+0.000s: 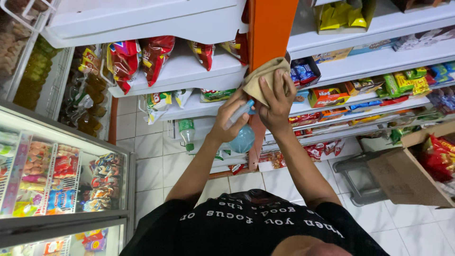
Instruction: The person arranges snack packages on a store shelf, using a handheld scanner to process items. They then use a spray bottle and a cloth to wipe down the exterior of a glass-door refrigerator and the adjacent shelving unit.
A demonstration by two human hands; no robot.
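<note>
the orange shelf post [270, 23] is standing between snack shelves while the right hand [275, 102] is pressing a tan cloth [260, 76] flat against it and the left hand [231, 121] is grasping a blue spray bottle [243, 137] just below.

A single head-worn camera looks steeply down from above the person, close to both raised forearms, with the shop shelves [199, 71] running from ten to two o'clock and the tiled floor [156, 161] beneath at centre.
</note>
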